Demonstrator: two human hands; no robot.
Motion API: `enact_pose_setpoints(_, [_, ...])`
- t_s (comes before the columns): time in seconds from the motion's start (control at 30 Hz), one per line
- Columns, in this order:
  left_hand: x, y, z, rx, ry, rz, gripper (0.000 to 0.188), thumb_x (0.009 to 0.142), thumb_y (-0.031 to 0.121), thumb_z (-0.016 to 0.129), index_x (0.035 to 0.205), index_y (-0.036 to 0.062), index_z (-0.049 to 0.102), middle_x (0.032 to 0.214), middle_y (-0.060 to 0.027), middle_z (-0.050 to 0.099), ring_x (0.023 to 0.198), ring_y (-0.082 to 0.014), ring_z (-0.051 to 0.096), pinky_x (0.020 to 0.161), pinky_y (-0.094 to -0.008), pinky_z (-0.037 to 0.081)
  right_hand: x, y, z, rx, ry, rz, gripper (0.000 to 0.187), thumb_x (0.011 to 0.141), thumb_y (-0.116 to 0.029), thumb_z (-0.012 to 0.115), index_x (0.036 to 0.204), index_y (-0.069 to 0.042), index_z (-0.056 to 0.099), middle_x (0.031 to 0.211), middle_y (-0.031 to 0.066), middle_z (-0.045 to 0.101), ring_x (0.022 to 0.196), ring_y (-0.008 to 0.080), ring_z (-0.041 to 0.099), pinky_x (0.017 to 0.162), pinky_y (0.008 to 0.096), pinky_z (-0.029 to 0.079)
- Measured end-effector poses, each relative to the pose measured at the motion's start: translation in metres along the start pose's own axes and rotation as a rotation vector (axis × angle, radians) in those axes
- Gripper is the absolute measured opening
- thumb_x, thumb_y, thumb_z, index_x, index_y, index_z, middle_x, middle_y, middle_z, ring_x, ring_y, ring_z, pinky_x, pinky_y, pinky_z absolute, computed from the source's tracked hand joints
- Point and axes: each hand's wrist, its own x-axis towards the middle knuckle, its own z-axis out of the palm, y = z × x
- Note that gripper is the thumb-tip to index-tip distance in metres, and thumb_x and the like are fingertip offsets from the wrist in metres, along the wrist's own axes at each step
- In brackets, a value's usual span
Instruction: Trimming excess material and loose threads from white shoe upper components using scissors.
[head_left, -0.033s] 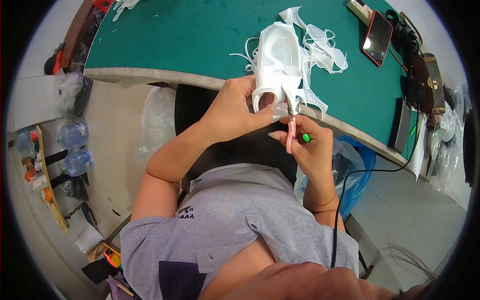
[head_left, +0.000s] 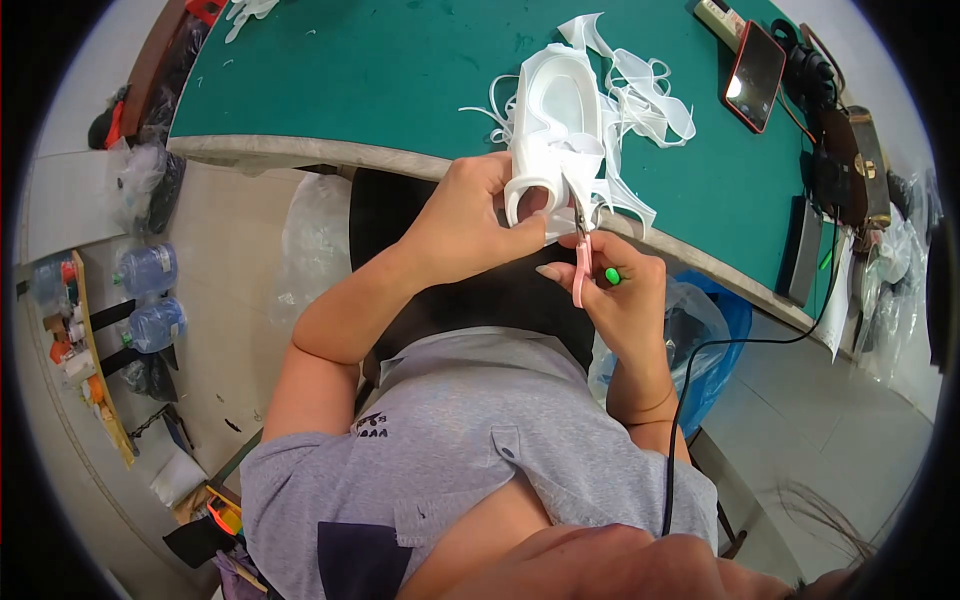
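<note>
My left hand (head_left: 475,222) is closed on the near end of a white, shoe-shaped moulded piece (head_left: 553,130) with a long oval hollow. Its thumb lies by a round opening at that end. A pair of scissors with pink handles (head_left: 582,272) is gripped in my right hand (head_left: 628,285). The blades point away from me and meet a white flap at the piece's near right side; how far apart they are is hard to see. A bright green tip (head_left: 613,275) pokes out between the right hand's fingers; what it belongs to is hidden.
White trimmed strips (head_left: 650,100) lie right of the piece on the green tabletop (head_left: 350,80). A red-edged phone (head_left: 754,77) sits farther right. A black cable (head_left: 745,341) runs past my right arm. Below the table's right edge hangs a blue plastic bag (head_left: 722,350).
</note>
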Motion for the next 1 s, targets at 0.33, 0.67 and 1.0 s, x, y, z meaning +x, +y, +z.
enact_pose_setpoints(0.33, [0.003, -0.002, -0.003, 0.051, -0.085, 0.020, 0.023, 0.068, 0.009, 0.061, 0.089, -0.0017, 0.060, 0.070, -0.0015, 0.056, 0.064, -0.0071, 0.049, 0.057, -0.0237, 0.041, 0.001, -0.003, -0.001, 0.028, -0.050, 0.053, 0.025, 0.071, -0.004, 0.078, 0.091, 0.003, 0.065, 0.067, -0.0016, 0.059, 0.062, 0.0016, 0.047, 0.053, 0.0160, 0.039])
enact_pose_setpoints(0.67, [0.006, -0.004, -0.008, -0.030, -0.169, -0.074, 0.028, 0.069, 0.011, 0.065, 0.094, -0.0017, 0.061, 0.078, -0.0027, 0.061, 0.070, -0.0080, 0.053, 0.064, -0.0246, 0.044, 0.003, 0.002, 0.000, 0.112, -0.078, 0.079, 0.025, 0.071, -0.005, 0.079, 0.089, 0.003, 0.064, 0.066, -0.0033, 0.055, 0.061, 0.0015, 0.045, 0.052, 0.0163, 0.036])
enact_pose_setpoints(1.0, [0.010, -0.002, -0.008, -0.352, -0.031, 0.038, 0.029, 0.078, 0.013, 0.074, 0.101, -0.0009, 0.063, 0.092, -0.0031, 0.064, 0.084, -0.0080, 0.058, 0.074, -0.0243, 0.048, 0.007, 0.009, 0.007, 0.082, 0.001, 0.020, 0.024, 0.072, -0.002, 0.077, 0.090, 0.004, 0.063, 0.069, -0.0014, 0.061, 0.065, 0.0024, 0.052, 0.056, 0.0163, 0.041])
